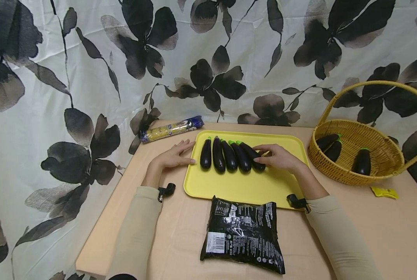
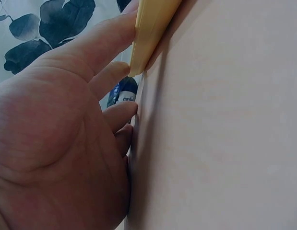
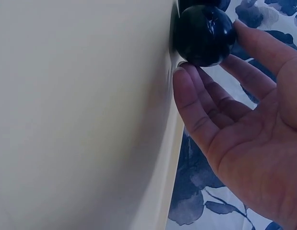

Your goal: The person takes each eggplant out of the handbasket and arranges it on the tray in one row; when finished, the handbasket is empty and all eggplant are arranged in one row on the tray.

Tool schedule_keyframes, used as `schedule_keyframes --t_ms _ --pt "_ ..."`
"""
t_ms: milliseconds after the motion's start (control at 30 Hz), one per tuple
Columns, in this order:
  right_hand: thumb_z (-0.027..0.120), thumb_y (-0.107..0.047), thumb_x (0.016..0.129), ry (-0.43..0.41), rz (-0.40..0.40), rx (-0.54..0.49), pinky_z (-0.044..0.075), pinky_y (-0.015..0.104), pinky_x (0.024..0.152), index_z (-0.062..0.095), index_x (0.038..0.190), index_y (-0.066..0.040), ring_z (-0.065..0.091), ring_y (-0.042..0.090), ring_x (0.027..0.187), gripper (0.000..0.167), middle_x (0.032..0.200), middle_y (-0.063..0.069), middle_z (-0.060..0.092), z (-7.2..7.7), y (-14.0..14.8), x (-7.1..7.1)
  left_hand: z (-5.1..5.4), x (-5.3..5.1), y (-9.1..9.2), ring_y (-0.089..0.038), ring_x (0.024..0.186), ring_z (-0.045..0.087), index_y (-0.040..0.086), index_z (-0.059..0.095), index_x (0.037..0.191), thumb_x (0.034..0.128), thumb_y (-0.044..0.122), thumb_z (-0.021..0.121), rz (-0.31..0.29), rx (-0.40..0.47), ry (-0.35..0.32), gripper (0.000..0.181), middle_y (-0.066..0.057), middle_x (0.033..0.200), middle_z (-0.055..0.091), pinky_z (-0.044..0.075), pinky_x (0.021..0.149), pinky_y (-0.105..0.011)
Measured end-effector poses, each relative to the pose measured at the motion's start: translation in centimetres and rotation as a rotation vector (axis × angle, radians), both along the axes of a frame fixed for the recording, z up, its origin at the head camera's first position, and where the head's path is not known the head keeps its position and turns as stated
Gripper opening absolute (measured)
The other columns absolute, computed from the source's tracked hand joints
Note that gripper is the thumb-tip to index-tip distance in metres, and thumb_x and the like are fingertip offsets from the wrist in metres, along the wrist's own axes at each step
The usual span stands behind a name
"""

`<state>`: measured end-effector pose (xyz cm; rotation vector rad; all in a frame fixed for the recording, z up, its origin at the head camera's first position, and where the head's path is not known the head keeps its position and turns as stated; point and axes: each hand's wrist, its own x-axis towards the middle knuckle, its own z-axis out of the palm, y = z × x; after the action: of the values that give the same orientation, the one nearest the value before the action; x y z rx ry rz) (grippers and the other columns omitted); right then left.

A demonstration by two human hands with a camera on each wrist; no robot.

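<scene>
Several dark eggplants (image 1: 230, 157) lie side by side in a row on a yellow tray (image 1: 229, 189), green stem ends pointing away. My right hand (image 1: 280, 157) has its bent fingers and thumb at the rightmost eggplant (image 1: 253, 157). In the right wrist view, the right hand (image 3: 263, 124) holds the rounded end of that eggplant (image 3: 206, 37) between thumb and fingers. My left hand (image 1: 173, 156), fingers extended, touches the tray's left rim. The left wrist view shows the left hand (image 2: 52, 124) with fingertips against the tray's edge (image 2: 150, 33).
A wicker basket (image 1: 348, 177) with a tall handle stands at right, holding several eggplants (image 1: 361, 161). A black printed bag (image 1: 243, 233) lies in front of the tray. Behind left is a yellow-and-blue packet (image 1: 171, 129); a small yellow packet (image 1: 384, 192) lies below the basket.
</scene>
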<state>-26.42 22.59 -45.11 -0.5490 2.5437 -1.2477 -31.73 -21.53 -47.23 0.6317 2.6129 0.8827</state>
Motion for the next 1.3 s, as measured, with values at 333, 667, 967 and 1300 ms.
schedule_keyframes --t_ms 333,667,967,1300 --pt "0.070 -0.030 0.101 0.008 -0.026 0.027 0.060 0.040 0.083 0.052 0.153 -0.006 0.068 0.034 0.111 0.060 0.142 0.028 0.058 0.3 -0.3 0.7 -0.1 -0.1 -0.3 -0.027 0.164 -0.006 0.032 0.026 0.167 0.0931 0.056 0.073 -0.013 -0.006 0.003 0.090 -0.005 0.177 0.005 -0.006 0.133 -0.053" --pt "0.068 -0.037 0.103 0.201 -0.113 0.089 0.056 0.046 0.088 0.053 0.154 -0.014 0.064 0.036 0.121 0.058 0.150 0.020 0.055 3.0 1.1 2.2 -0.1 0.0 -0.2 -0.027 0.164 -0.006 0.032 0.026 0.167 0.0924 0.057 0.074 -0.013 -0.002 0.001 0.092 -0.005 0.177 0.005 -0.006 0.133 -0.054" --pt "0.065 -0.039 0.104 0.353 -0.298 0.014 0.048 0.061 0.105 0.049 0.157 -0.020 0.052 0.038 0.132 0.059 0.156 0.015 0.048 6.1 4.0 4.2 0.0 -0.1 -0.3 -0.030 0.164 -0.006 0.030 0.026 0.167 0.0909 0.059 0.074 -0.017 0.000 0.019 0.095 -0.007 0.177 0.005 -0.007 0.132 -0.055" --pt "0.063 -0.040 0.104 0.412 -0.455 0.060 0.045 0.021 0.081 0.049 0.157 -0.021 0.055 0.035 0.119 0.058 0.141 0.017 0.054 7.0 9.1 4.8 0.0 0.0 0.2 -0.029 0.164 -0.006 0.030 0.027 0.167 0.0902 0.059 0.075 0.001 0.013 0.007 0.095 -0.006 0.177 0.005 -0.007 0.132 -0.055"
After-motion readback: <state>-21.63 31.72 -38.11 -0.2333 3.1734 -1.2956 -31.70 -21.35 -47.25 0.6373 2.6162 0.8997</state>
